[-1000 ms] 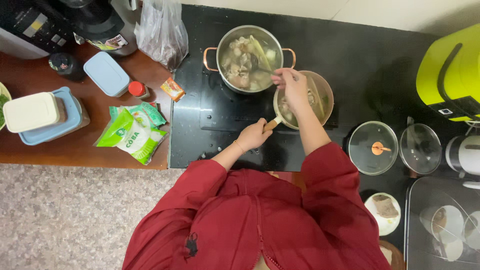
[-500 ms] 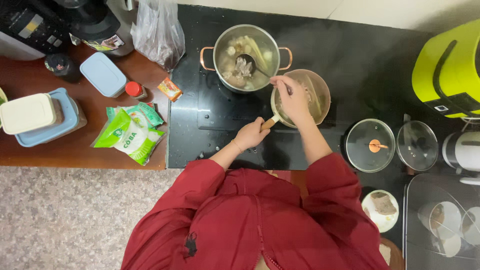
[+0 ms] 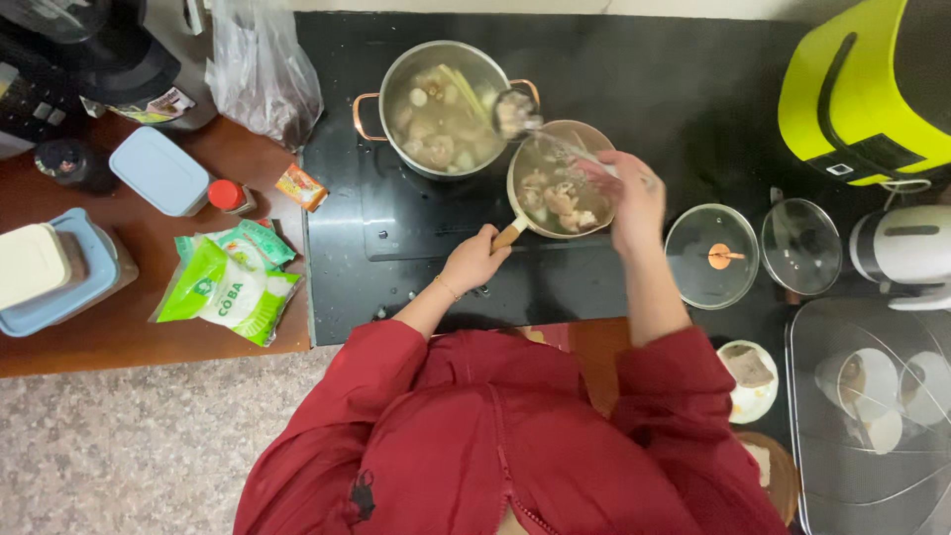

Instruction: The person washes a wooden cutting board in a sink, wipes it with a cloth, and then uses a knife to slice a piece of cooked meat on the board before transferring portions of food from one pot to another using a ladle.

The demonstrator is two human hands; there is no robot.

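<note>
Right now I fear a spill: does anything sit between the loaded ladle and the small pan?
Nothing visible does. The ladle in the right hand hangs at the small pan's rim, beside the big pot; the left hand holds the pan's handle.

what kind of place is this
Most likely a home kitchen. A steel pot of broth and a small saucepan sit on a black cooktop. Glass lids and food packets lie on the counter. The right hand holds a ladle and the left hand grips the saucepan's handle.
</note>
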